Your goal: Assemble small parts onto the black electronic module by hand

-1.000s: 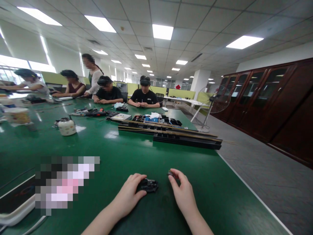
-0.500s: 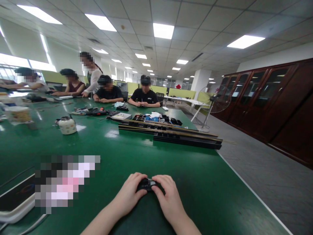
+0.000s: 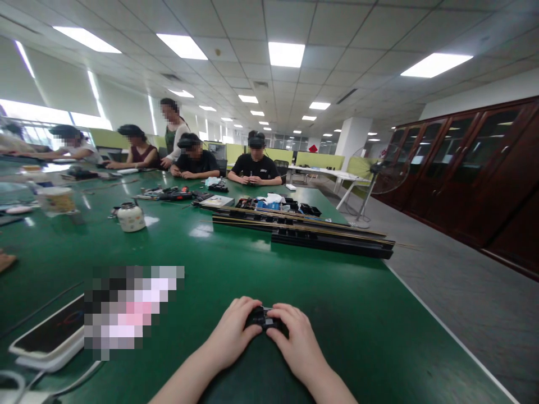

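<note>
Between my two hands is a small black rounded device (image 3: 264, 318) with a grey, silvery part in its middle; its exact kind is too small to tell. My left hand (image 3: 237, 331) grips its left end, thumb on the near side and fingers over the far side. At the right end my right hand (image 3: 298, 339) pinches it in the same way. The fingers cover both ends of the device. It is held just above or on the green table (image 3: 349, 336); I cannot tell which.
Left of my hands lies a phone (image 3: 50, 328) on a white stand with cables, beside a blurred-out patch. Long black rails (image 3: 332, 245) with thin brass-coloured rods lie ahead. A white jar (image 3: 131, 217), tools (image 3: 168, 194) and black trays (image 3: 309, 210) stand farther off. Several people sit across the table.
The view has swung slightly left, so everything sits farther right. Both hands keep their grip on the black device; my right fingers have shifted a little over it.
</note>
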Tool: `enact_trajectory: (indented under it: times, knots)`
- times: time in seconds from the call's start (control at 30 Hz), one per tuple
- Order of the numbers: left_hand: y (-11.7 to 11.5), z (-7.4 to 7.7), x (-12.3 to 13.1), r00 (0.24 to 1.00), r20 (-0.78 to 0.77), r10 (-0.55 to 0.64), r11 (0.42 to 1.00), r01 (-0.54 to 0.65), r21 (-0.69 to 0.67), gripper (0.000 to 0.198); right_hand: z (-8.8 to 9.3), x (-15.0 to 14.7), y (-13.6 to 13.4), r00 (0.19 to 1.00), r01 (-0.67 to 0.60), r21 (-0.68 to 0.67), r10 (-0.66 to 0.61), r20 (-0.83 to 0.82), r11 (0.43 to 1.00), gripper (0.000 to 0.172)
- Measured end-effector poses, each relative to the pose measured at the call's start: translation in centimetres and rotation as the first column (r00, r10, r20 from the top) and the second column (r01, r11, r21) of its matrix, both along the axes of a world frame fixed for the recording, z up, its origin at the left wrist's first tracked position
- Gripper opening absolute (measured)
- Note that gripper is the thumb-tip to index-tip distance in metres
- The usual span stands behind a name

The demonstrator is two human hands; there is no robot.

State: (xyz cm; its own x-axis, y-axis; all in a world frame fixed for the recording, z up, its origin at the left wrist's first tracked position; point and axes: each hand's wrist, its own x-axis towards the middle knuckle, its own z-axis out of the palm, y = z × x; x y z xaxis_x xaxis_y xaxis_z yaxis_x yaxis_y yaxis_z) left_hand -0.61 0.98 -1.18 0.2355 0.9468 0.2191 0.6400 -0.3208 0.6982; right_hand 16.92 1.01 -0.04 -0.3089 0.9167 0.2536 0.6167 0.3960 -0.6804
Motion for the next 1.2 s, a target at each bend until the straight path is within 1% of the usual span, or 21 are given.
enact_trajectory:
  times: [0.17, 0.4, 0.83, 0.93, 1.1, 1.2]
  knots:
    - [-0.04, 0.24, 0.07, 1.0, -0.005, 0.003, 1.0, -0.003, -0.02, 0.035, 0.02, 0.05, 0.06, 1.0, 0.0, -0.023, 0.0, -0.03, 1.0, 0.028]
    - [-0.2, 0.38, 0.05, 1.0, -0.011, 0.01, 0.999, -0.011, -0.044, 0.036, 0.21, -0.01, -0.07, 0.999, 0.008, -0.04, -0.01, -0.044, 0.999, 0.028]
    - [-0.02, 0.16, -0.05, 1.0, -0.007, 0.007, 0.999, -0.007, -0.034, 0.037, 0.3, 0.01, -0.2, 0.998, 0.014, -0.034, -0.016, -0.063, 0.999, 0.028]
    - [-0.15, 0.16, 0.01, 1.0, -0.011, 0.007, 1.0, -0.007, -0.022, 0.037, 0.24, -0.02, -0.2, 0.998, 0.016, -0.038, -0.019, -0.063, 0.999, 0.025]
    - [-0.3, 0.09, 0.14, 1.0, -0.012, 0.002, 1.0, -0.002, 0.002, 0.036, 0.22, -0.07, -0.16, 0.998, 0.039, -0.026, -0.041, -0.057, 0.999, 0.016]
    - [-0.29, 0.0, 0.16, 1.0, -0.01, 0.003, 1.0, -0.003, 0.003, 0.038, 0.24, -0.06, -0.14, 0.998, 0.034, -0.019, -0.035, -0.055, 0.999, 0.015]
